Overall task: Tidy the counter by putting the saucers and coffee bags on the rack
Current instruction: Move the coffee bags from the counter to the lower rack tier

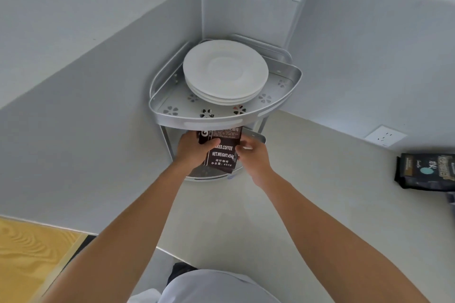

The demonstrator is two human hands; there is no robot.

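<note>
A silver two-tier corner rack stands in the counter's corner. On its top tier sits a stack of white saucers. A dark brown coffee bag with white lettering stands upright on the lower tier, its top hidden under the upper shelf. My left hand grips the bag's left side with the thumb across its front. My right hand holds its right edge. A second, black coffee bag lies on the counter at the far right.
Pale counter runs forward and right from the rack, with grey walls on both sides. A white wall socket sits low on the right wall. Another dark object pokes in at the right edge. Yellow wood floor lies lower left.
</note>
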